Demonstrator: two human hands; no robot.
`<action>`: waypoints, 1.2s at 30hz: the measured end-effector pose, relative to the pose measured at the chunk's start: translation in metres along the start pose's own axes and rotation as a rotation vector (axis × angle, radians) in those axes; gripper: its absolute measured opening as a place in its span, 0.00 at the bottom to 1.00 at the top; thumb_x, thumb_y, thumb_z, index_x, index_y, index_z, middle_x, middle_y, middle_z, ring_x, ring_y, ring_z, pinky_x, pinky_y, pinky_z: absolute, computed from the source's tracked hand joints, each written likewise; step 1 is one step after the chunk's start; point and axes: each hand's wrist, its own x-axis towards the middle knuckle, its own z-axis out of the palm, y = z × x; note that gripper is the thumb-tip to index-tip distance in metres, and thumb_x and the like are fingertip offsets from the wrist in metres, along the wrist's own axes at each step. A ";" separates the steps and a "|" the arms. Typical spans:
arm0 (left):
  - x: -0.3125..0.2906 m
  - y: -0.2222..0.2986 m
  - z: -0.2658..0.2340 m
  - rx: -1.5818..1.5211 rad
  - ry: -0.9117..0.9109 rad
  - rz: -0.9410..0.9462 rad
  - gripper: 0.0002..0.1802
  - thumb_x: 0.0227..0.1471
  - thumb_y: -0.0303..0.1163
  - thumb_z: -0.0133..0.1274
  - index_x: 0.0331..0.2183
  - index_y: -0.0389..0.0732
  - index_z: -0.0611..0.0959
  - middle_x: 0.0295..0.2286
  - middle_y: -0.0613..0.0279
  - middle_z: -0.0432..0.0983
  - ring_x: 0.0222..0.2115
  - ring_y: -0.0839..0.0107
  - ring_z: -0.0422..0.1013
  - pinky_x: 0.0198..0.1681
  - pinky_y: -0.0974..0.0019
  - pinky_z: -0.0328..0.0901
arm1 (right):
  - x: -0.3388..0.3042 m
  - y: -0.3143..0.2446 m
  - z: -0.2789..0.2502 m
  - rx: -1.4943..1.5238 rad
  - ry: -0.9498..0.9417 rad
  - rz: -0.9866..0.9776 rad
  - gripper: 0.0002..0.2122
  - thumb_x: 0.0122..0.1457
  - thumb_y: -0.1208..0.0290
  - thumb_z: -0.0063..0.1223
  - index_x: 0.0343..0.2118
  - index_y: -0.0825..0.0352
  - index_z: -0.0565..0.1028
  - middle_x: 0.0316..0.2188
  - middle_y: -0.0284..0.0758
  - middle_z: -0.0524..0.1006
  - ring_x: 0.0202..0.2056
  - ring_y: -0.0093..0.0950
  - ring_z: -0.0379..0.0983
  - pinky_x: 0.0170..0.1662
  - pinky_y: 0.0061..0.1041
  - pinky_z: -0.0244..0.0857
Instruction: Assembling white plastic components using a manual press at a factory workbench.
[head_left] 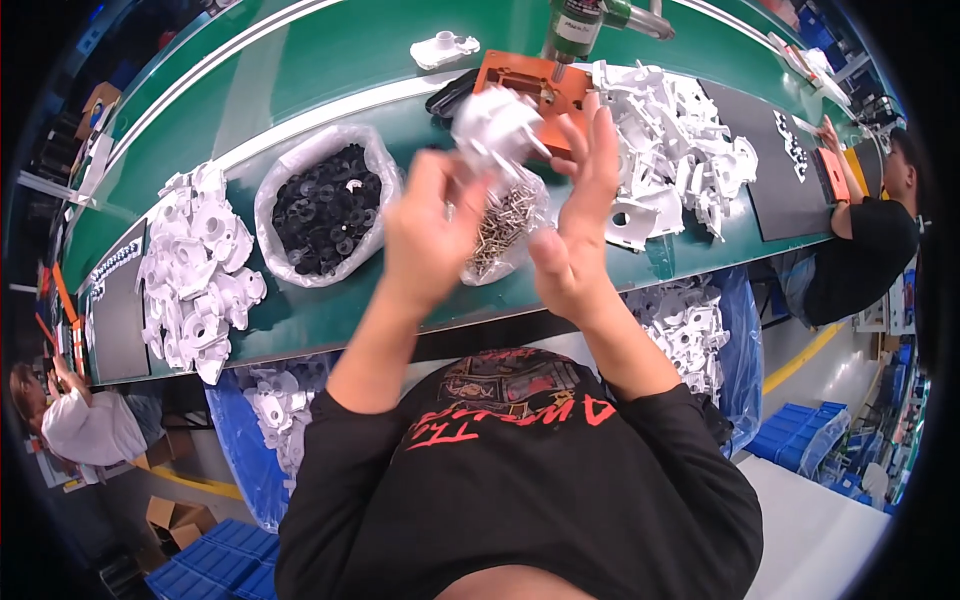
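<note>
My left hand (430, 230) grips a white moulded plastic part (496, 130), raised over the bench and smeared by motion. Beside it my right hand (580, 215) is open, its fingers stretched upward and thumb apart, holding nothing. Behind the hands sits an orange fixture block (503, 70), partly covered by the white part. A green powered tool (575, 32) points down at the fixture. Between my hands lies a clear bag of screws (505, 225), partly hidden by the left hand.
Left of me are a bag of black round pieces (325, 205) and a heap of white parts (198, 265). Another white heap (665, 135) lies right. One white part (443, 48) rests farther back. Co-workers sit at both sides; blue-lined containers (740, 345) stand below the bench edge.
</note>
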 end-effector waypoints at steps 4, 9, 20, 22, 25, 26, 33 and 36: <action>0.063 -0.042 -0.006 0.350 -0.210 0.293 0.09 0.45 0.29 0.53 0.32 0.40 0.75 0.25 0.56 0.76 0.24 0.57 0.73 0.24 0.59 0.66 | -0.006 -0.010 -0.012 -0.137 -0.053 0.064 0.31 0.49 0.64 0.55 0.55 0.68 0.57 0.56 0.46 0.59 0.54 0.37 0.58 0.52 0.31 0.54; 0.108 -0.083 0.057 0.512 -0.445 0.604 0.10 0.44 0.27 0.51 0.34 0.43 0.76 0.28 0.55 0.76 0.27 0.54 0.73 0.27 0.58 0.67 | -0.016 -0.002 0.000 -0.227 -0.182 0.033 0.15 0.45 0.77 0.56 0.39 0.66 0.73 0.42 0.38 0.69 0.42 0.38 0.64 0.49 0.34 0.58; 0.117 -0.130 0.095 0.357 -0.452 0.604 0.10 0.50 0.29 0.43 0.34 0.41 0.77 0.32 0.53 0.75 0.35 0.55 0.72 0.36 0.55 0.67 | -0.020 0.017 0.013 -0.407 -0.312 -0.009 0.10 0.40 0.75 0.60 0.30 0.61 0.77 0.30 0.30 0.69 0.33 0.32 0.64 0.36 0.31 0.57; 0.115 -0.126 0.095 0.400 -0.458 0.586 0.10 0.50 0.29 0.43 0.35 0.40 0.76 0.32 0.53 0.74 0.37 0.54 0.71 0.38 0.55 0.67 | -0.019 0.017 0.013 -0.437 -0.314 -0.007 0.09 0.40 0.75 0.60 0.29 0.61 0.77 0.29 0.29 0.69 0.33 0.31 0.64 0.35 0.31 0.56; 0.113 -0.137 0.097 0.385 -0.488 0.543 0.11 0.52 0.32 0.45 0.38 0.43 0.78 0.37 0.57 0.73 0.38 0.56 0.70 0.41 0.58 0.65 | -0.020 0.017 0.017 -0.441 -0.305 -0.030 0.08 0.40 0.76 0.60 0.27 0.60 0.77 0.28 0.28 0.69 0.32 0.30 0.64 0.35 0.29 0.55; 0.115 -0.136 0.095 0.352 -0.499 0.579 0.11 0.52 0.31 0.45 0.38 0.43 0.78 0.37 0.57 0.73 0.39 0.56 0.69 0.42 0.58 0.65 | -0.019 0.017 0.017 -0.454 -0.288 -0.039 0.08 0.40 0.76 0.60 0.27 0.60 0.77 0.27 0.28 0.70 0.31 0.30 0.64 0.34 0.29 0.55; 0.109 -0.129 0.084 0.758 -0.334 0.740 0.19 0.52 0.41 0.47 0.45 0.45 0.74 0.44 0.48 0.69 0.45 0.56 0.66 0.49 0.44 0.58 | -0.018 0.016 0.016 -0.382 -0.273 -0.046 0.08 0.42 0.77 0.59 0.28 0.60 0.78 0.28 0.28 0.72 0.32 0.29 0.65 0.35 0.27 0.54; 0.105 -0.123 0.050 0.589 -0.485 0.538 0.25 0.50 0.45 0.48 0.48 0.44 0.72 0.49 0.46 0.64 0.45 0.55 0.67 0.49 0.50 0.60 | -0.011 0.010 0.011 -0.282 -0.277 -0.016 0.08 0.45 0.79 0.57 0.31 0.62 0.78 0.29 0.30 0.74 0.33 0.29 0.68 0.36 0.26 0.56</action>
